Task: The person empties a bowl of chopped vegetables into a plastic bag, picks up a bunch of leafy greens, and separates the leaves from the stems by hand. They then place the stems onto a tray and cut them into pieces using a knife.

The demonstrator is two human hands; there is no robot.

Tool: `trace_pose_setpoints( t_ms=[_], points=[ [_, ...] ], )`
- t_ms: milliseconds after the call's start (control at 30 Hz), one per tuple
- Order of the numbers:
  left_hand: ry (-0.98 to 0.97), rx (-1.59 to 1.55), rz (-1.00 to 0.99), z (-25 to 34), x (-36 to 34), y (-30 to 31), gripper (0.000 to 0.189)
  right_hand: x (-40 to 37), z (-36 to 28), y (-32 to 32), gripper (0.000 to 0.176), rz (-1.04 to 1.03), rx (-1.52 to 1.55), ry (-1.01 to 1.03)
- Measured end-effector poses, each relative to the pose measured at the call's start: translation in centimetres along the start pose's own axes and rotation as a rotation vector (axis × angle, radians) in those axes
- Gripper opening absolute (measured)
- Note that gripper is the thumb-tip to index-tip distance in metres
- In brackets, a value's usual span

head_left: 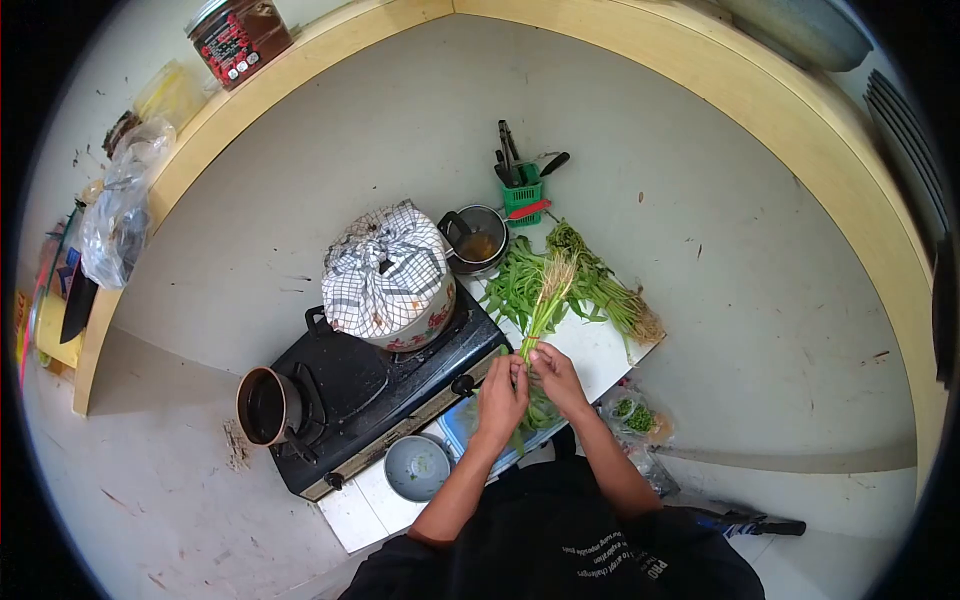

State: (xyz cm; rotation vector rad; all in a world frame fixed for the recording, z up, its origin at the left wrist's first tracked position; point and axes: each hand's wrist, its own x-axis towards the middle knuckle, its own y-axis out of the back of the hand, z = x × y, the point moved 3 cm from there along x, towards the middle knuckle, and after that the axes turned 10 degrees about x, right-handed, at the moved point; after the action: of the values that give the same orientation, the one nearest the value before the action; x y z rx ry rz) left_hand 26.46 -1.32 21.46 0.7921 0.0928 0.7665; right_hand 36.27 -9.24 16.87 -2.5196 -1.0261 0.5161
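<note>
Greens held upright beside the stove

On my feed: a gas stove [350, 400] bears a cloth-wrapped pot [388, 275], with loose greens [600, 285] on the white board [600, 355] close by. The left hand [500, 395] and right hand [557, 375] both pinch a stalk bunch [540, 300] low, probably to steady it.

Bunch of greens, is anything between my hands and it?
Nothing visible does: the left hand and the right hand both grip the bunch of greens directly, with bare fingers on its stems.
</note>
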Motion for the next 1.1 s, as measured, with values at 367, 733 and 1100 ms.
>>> trace_pose_setpoints(
  t_ms=[367,733,1100],
  points=[
    [-0.193,-0.025,0.029,0.4,2.0,0.8,0.017,-1.1,0.8,0.9,0.029,-0.013,-0.32,0.114],
    [-0.209,0.062,-0.009,0.0,2.1,-3.6,0.01,-2.3,1.0,3.2,0.03,0.04,-0.268,-0.005],
    [-0.288,-0.043,0.105,-0.9,2.6,-4.9,0.008,-0.8,1.5,4.0,0.031,0.073,-0.438,0.067]
  ],
)
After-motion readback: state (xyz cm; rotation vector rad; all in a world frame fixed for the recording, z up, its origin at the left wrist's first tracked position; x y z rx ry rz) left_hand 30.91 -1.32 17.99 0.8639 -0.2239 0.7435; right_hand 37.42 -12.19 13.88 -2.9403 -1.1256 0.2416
